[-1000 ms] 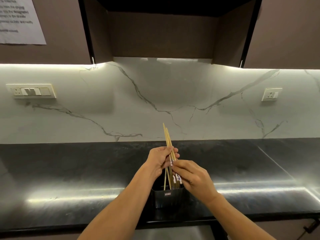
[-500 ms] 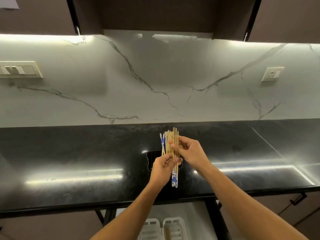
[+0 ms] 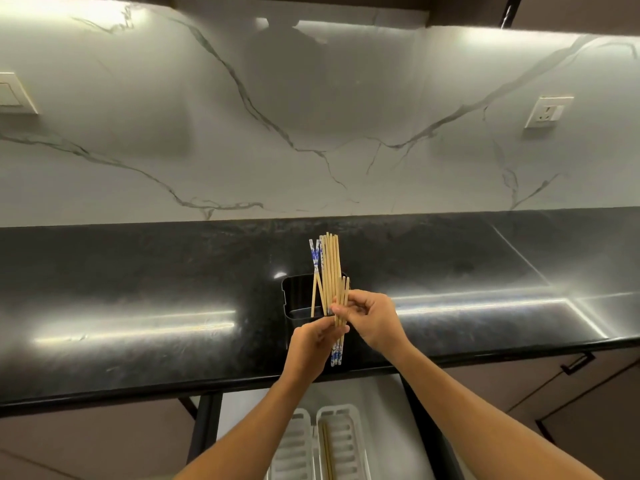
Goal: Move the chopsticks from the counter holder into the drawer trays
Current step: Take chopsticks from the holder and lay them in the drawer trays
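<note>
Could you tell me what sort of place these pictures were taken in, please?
Most likely a home kitchen: a polished black stone counter runs under a marble-look backsplash with wall cabinets above, and an open drawer below holds white trays for chopsticks.

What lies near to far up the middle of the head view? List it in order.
White slotted plastic drawer trays → front edge of the black stone counter → left hand → black rectangular holder → tips of the bamboo chopsticks → white veined marble backsplash.
</note>
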